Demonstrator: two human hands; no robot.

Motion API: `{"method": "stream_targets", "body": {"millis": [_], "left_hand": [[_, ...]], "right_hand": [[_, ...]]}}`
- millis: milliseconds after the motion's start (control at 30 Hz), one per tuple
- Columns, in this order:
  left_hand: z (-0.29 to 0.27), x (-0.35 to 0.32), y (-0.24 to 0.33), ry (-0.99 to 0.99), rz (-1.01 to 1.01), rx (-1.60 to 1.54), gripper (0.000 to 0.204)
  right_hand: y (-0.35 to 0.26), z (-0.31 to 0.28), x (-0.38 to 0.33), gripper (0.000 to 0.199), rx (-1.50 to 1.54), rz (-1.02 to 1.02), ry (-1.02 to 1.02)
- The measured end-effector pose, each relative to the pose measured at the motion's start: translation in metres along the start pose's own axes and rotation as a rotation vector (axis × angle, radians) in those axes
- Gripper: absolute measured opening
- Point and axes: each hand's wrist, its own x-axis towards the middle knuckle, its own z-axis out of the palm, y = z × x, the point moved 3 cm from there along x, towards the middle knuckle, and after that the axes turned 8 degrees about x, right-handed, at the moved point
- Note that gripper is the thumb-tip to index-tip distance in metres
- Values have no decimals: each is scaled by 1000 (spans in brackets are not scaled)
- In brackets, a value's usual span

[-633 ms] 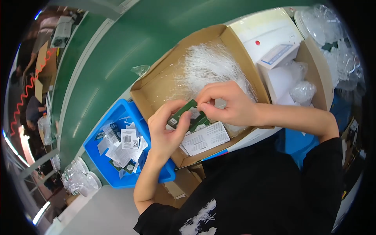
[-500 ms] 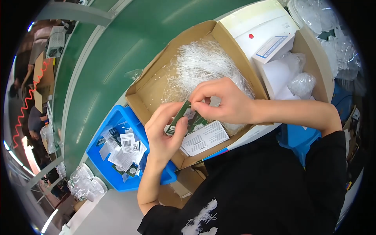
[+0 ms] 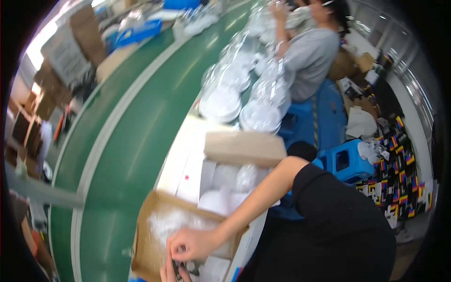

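Note:
At the bottom of the view, my left hand [image 3: 168,272] is partly cut off by the picture's edge, its fingers closed on a small dark green card [image 3: 177,269]. My right hand [image 3: 195,244] meets it at the card's upper end, thumb and forefinger pinched together; whatever lies between those fingertips is too small and blurred to make out. Both hands are over an open cardboard box [image 3: 141,235] holding a heap of thin, clear-white plastic strands [image 3: 164,220]. White printed paper [image 3: 215,269] lies in the box beside the card.
Beyond the box is a carton [image 3: 244,144] with clear plastic bags. Rows of clear lidded containers [image 3: 221,101] line the green conveyor belt [image 3: 136,141]. A person in a grey top [image 3: 312,61] works farther along. Blue stools [image 3: 347,162] stand at right.
The view has swung right and up, so the hands and box now sit low in the picture. The blue bin has nearly left view. Both hands stay together at the green card.

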Motion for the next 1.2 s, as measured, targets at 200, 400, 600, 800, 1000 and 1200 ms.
{"method": "stream_targets", "body": {"millis": [200,400,600,800,1000,1200], "left_hand": [[0,2,1,-88,-168,55,35],[8,-5,-17,-90,-105,103,44],[9,-10,-15,-61,-81,279,47],[12,-4,-19,-33,-12,302,46],[33,3,-73,-35,122,301,46],[44,14,-115,-110,76,131,47]], "right_hand": [[3,-6,-1,21,25,27,9],[25,-2,-1,13,-49,-41,16],[30,-1,-1,12,-63,-65,-41],[23,-5,1,14,-143,-134,-44],[18,-7,6,15,-79,-55,-9],[15,-6,6,18,-65,-16,0]]}}
